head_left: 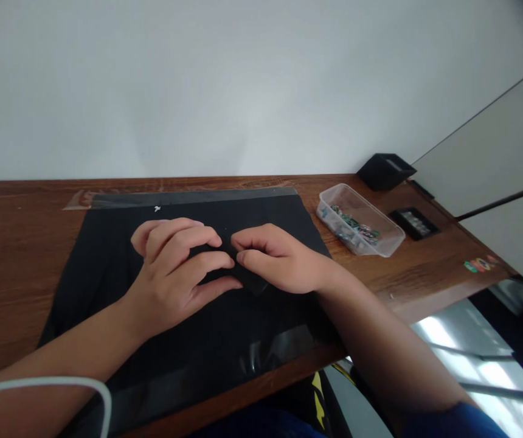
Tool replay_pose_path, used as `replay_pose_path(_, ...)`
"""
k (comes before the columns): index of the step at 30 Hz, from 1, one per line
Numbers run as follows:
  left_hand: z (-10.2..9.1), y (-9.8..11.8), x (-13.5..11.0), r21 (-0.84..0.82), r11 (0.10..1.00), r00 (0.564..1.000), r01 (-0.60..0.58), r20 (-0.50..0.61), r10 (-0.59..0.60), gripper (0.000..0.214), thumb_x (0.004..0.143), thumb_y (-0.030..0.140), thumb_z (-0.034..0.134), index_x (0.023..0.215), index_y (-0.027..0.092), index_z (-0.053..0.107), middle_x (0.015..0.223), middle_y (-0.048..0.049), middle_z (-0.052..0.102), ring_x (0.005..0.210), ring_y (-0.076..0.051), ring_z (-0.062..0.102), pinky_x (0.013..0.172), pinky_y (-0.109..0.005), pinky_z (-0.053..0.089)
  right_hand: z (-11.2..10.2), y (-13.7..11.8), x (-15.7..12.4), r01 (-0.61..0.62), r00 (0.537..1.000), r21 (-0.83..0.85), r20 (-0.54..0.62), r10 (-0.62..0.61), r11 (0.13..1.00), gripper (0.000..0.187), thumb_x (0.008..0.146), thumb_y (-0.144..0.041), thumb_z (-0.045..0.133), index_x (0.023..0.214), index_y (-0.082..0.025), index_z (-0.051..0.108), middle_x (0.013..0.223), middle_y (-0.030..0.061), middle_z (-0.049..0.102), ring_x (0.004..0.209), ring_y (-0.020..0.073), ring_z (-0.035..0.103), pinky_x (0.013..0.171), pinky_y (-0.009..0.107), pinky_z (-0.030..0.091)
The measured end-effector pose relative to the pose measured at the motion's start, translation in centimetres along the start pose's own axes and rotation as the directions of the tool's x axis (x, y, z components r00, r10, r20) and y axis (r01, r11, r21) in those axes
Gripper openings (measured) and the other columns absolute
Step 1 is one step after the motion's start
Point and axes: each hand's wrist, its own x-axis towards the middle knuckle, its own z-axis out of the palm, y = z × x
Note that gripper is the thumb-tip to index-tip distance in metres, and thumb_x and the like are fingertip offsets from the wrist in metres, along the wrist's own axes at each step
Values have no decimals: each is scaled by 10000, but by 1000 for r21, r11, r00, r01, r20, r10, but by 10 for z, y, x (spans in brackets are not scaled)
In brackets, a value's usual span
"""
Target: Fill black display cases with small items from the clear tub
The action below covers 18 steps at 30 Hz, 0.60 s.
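Observation:
A small dark block-shaped object sits over the black mat, between my two hands. Its exact kind is hard to make out, black against black. My left hand curves over its left side, thumb and fingertips pressing against it. Curled in from the right, my right hand pinches its upper part with thumb and bent forefinger; the other fingers are tucked out of sight. The black mat under both hands is held down along its far edge with clear tape.
A clear plastic tub of small mixed pieces stands right of the mat. Beyond it are a black box and a small black tray. A tiny white scrap lies on the mat. A white cable crosses my left forearm.

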Motion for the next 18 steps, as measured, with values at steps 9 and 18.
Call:
replay_pose_path(9,1,-2,0,-74,997,999,37,12,-37,220,1008,472,674,948,270,612,1036,-74,697,1071,-304,631,886,-557,423,1,2,0,29,1000,74,-1,-29,997,310,934,-212,478,647,-211,359,628,-61,330,623,99,321,597,275,261)
replay_pose_path(18,-3,-1,0,-148,989,1000,2,16,1,77,993,310,727,961,285,661,991,-21,735,960,-250,631,823,-483,416,0,0,1,-48,993,177,112,28,983,360,1015,-346,501,690,-200,445,669,-53,368,657,110,352,616,274,301)
